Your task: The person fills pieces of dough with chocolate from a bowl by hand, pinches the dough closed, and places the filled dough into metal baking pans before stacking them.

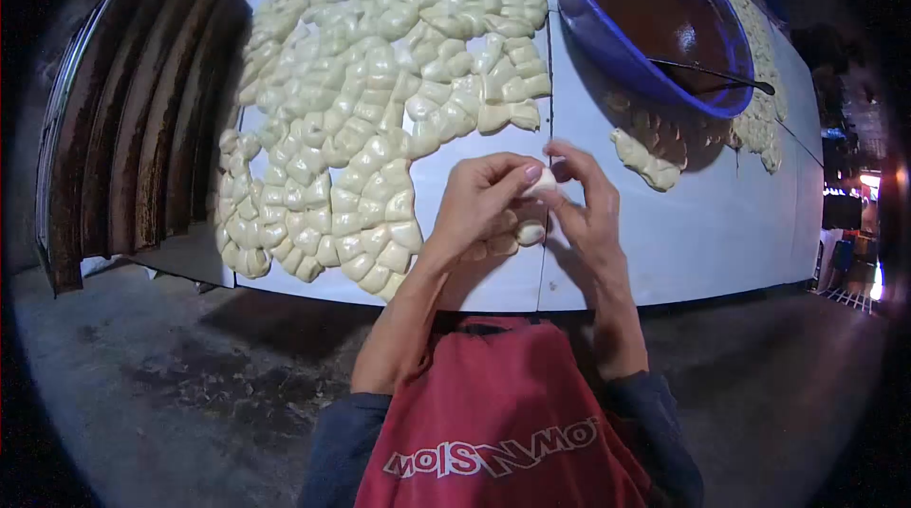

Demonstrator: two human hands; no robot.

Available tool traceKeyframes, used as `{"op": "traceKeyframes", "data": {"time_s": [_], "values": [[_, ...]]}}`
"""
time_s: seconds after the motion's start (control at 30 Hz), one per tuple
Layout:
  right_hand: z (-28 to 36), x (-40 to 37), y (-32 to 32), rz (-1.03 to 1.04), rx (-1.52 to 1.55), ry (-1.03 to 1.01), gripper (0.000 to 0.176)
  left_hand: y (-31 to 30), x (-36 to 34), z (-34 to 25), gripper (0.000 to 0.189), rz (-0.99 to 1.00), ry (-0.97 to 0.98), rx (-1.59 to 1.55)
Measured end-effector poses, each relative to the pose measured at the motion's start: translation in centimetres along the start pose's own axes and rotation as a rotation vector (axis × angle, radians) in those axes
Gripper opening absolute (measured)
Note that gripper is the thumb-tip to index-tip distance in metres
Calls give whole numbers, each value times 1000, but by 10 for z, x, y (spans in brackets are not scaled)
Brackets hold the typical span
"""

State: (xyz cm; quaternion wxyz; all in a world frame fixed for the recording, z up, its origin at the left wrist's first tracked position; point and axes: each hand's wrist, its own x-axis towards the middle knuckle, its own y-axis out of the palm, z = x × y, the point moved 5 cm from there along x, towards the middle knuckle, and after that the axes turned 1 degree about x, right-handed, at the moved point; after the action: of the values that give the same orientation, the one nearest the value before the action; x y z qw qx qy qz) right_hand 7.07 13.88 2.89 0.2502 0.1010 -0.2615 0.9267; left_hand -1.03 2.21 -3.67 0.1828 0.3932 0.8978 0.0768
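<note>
Between the fingers of both hands is a small pale piece of dough [543, 183], held above the white table [484, 292]. My left hand [486, 190] pinches it with thumb and forefinger from the left. From the other side, my right hand [586, 195] grips it, thumb beneath and fingers curled over. Under the hands lie several more dough pieces [503, 244], partly hidden by the left hand. A broad spread of glossy dough pieces [332, 129] covers the table's left half, packed edge to edge.
A blue basin [607, 53] of brown filling [655, 10], with a dark-handled spoon [721, 74] in it, stands at the back right. Dough pieces [650, 159] lie before it, others [759, 133] beside it. Stacked dark trays [142, 119] lean at the left.
</note>
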Motion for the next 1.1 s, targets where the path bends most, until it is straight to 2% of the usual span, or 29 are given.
{"op": "traceKeyframes", "data": {"time_s": [0.03,0.13,0.17,0.27,0.3,0.33,0.4,0.5,0.6,0.73,0.8,0.87,0.97,1.0,1.07,1.1], "values": [[4,-6,0,116,31,12,25,0,-3,3,29,20,-10,15],[-20,-21,-10,228,22,161,28,2,-21,-10,38,-104,37,461],[-19,-21,-13,300,-105,107,26,1,-27,-12,48,-142,104,534],[-42,-31,1,311,133,408,24,-10,-38,-11,60,-79,444,925],[-50,-32,8,409,-15,316,24,-9,-44,-11,64,-3,426,1033],[-52,-34,10,474,-72,239,25,-6,-47,-7,64,54,405,1075],[-49,-37,1,518,-82,274,24,-4,-51,-1,64,154,355,1156],[-51,-46,-11,514,32,479,21,-9,-56,3,59,137,322,1171],[-45,-44,6,515,-113,252,21,2,-53,6,57,162,298,1206],[-31,-33,2,570,-286,261,26,-2,-53,3,63,173,328,1147],[-46,-22,0,389,-239,291,32,-7,-51,-6,67,168,285,1028],[-53,-1,5,203,-246,378,34,-12,-47,-21,55,3,419,1049],[-64,37,30,26,-446,-5,35,-30,-15,-11,44,-110,464,1042],[-75,45,40,26,-548,-86,37,-30,-5,-17,40,-143,501,1083],[-92,56,49,36,-559,-113,33,-24,17,-32,32,-219,579,1162],[-96,57,45,25,-442,-17,30,-21,26,-36,29,-238,626,1157]]}}
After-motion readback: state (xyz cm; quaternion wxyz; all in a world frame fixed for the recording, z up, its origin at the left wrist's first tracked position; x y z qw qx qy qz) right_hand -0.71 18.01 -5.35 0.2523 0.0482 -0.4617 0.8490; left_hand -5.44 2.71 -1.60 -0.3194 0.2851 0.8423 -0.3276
